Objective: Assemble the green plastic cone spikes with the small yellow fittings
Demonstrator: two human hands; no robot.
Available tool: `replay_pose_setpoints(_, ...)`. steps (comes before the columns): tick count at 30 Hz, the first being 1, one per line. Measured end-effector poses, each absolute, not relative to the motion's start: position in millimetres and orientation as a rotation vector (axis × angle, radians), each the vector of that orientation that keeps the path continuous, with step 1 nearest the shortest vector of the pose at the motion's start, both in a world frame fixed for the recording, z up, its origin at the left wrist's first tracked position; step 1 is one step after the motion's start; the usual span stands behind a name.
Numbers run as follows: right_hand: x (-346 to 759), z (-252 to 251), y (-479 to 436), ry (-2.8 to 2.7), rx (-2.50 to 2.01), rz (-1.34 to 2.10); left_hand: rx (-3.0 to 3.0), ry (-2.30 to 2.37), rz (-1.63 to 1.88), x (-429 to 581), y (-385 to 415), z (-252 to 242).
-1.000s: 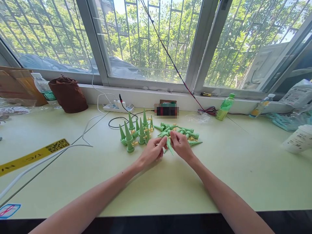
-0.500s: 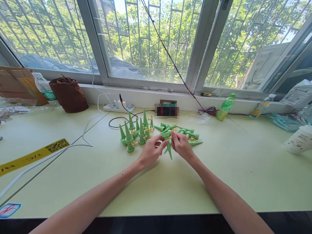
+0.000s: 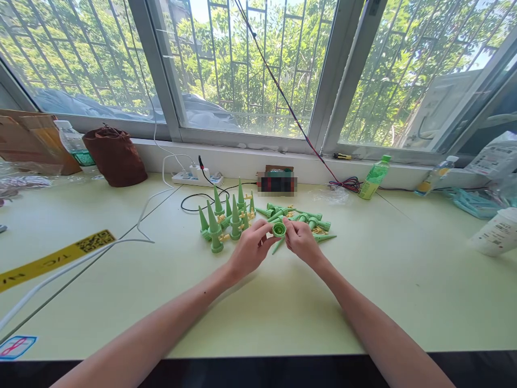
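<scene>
Over the middle of the table, a green plant watering spike (image 3: pixel 279 230) has its round, threaded open end facing me. My left hand (image 3: pixel 253 245) grips its collar from the left, thumb below and fingers above. From the right, my right hand (image 3: pixel 301 241) is closed in a pinch at the collar's side; the part between those fingers is hidden. Left of my hands, several green spikes with yellow valves (image 3: pixel 215 231) stand upright with their points up. A loose pile of more green spikes (image 3: pixel 313 220) lies just behind my right hand.
A power strip (image 3: pixel 197 175), a blurred dark box (image 3: pixel 277 183) and a green bottle (image 3: pixel 375 178) line the windowsill. A brown pouch (image 3: pixel 115 156) sits at the left, a white cup (image 3: pixel 496 231) at the right. A white cable (image 3: pixel 139 221) crosses the table's left side.
The held spike has been tilted, so its point no longer hangs down in view and its open end now faces me. Both hands stay in nearly the same place.
</scene>
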State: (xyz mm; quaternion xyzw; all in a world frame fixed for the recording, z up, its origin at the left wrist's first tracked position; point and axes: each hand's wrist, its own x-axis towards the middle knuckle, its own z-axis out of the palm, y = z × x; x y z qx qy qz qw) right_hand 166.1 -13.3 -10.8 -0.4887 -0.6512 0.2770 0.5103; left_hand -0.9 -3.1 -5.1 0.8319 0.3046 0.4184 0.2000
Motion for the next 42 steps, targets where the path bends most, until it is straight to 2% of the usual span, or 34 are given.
replay_pose_setpoints(7, 164, -10, -14, -1.561, -1.199, 0.616, 2.329, 0.922, 1.192, 0, -4, -6)
replay_pose_setpoints(13, 165, -8, -15, -1.481, -1.187, 0.557, 2.001, 1.005, 1.196, 4, -9, 3)
replay_pose_setpoints(22, 164, -6, -17, -1.664, -1.18, 0.492, 1.564, 0.809, 0.839, 4, -5, 1)
replay_pose_setpoints(32, 166, -8, -15, -1.639, -1.226, 0.539, 1.756, 0.866, 0.868, 5, -11, 6)
replay_pose_setpoints(42, 163, -7, -15, -1.594, -1.259, 0.551, 2.08, 0.924, 1.07, 3, -3, -8)
